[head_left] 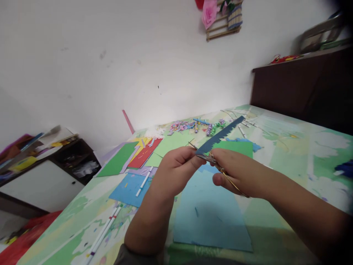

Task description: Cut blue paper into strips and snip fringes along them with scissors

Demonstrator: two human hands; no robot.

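Note:
A dark blue paper strip (224, 135) with a ragged, fringed lower edge slants up to the right. My left hand (178, 169) pinches its lower end between thumb and fingers. In my right hand (239, 171) is a pair of scissors (230, 180) with gold-coloured handles. Their blades lie at the strip's lower end, close to my left fingertips, and are partly hidden by it. Beneath both hands a light blue paper sheet (209, 217) lies on the table, with a small dark blue snippet (196, 211) on it.
Green card (118, 160), red card (145, 152) and blue card (127, 189) lie on the left, with white markers (106, 232) nearby. Paper scraps (182, 126) and curled paper coils (211, 129) lie at the back. A dark cabinet (298, 84) borders the table's right side.

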